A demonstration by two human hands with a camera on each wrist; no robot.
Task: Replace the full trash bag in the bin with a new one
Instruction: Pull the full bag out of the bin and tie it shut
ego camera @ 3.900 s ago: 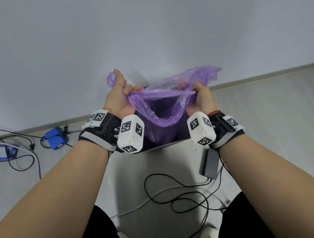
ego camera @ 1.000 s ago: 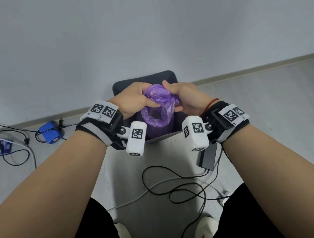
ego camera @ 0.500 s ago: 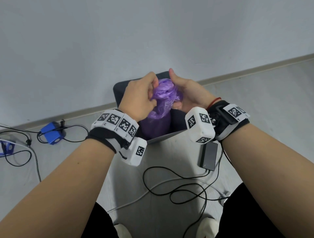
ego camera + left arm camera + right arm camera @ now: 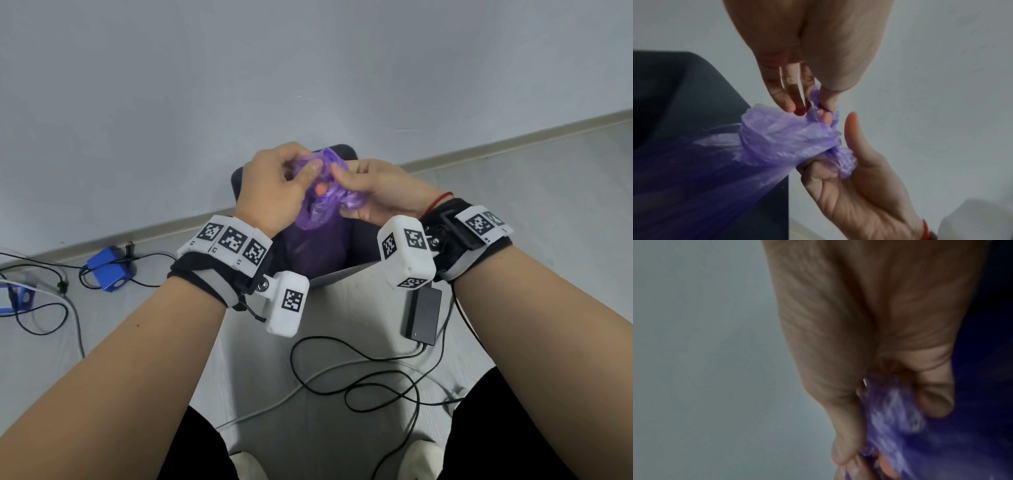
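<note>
A purple trash bag [image 4: 322, 212] stands in a dark bin [image 4: 239, 178] against the wall, its top gathered into a twisted bunch above the rim. My left hand [image 4: 303, 171] comes from above and pinches a bit of the bunched plastic [image 4: 781, 138] between thumb and fingertips [image 4: 826, 100]. My right hand [image 4: 346, 178] grips the other end of the bunch from the right, fingers curled round it [image 4: 838, 162]. In the right wrist view the plastic [image 4: 896, 415] shows blurred between thumb and fingers. The bag's contents are hidden.
A black power adapter [image 4: 423, 315] and looping black cables [image 4: 359, 380] lie on the floor just in front of the bin. A blue box [image 4: 108, 269] with more cables sits at the left by the baseboard. My feet [image 4: 246, 466] are at the bottom edge.
The bag mouth, held wide open earlier, is now bunched tight. Over the last second my left hand turned over the top of the bunch and both hands rose a little.
</note>
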